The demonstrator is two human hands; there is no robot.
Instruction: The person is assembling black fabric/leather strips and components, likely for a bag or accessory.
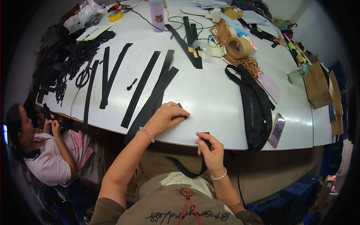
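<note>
My left hand point(165, 118) rests low over the table's near edge, its fingers bent round a small black piece point(180, 105) that is mostly hidden. Close to the same edge, my right hand point(212, 150) is closed on a black zipper-like strip point(191, 174). The strip's lower part curves down and leftward over my lap. Just left of my left hand, wide black strips point(165, 83) cross each other and run off the near edge. A single black strip point(141, 89) lies beside them.
A black bag point(255, 108) and a phone point(276, 130) lie at the right. Left are scissors point(82, 78), a small black zipper pull point(132, 84) and heaped black parts point(75, 56). Tape point(238, 47), cord point(222, 32) and a bottle point(157, 17) stand farther back. A co-worker point(48, 150) sits at left.
</note>
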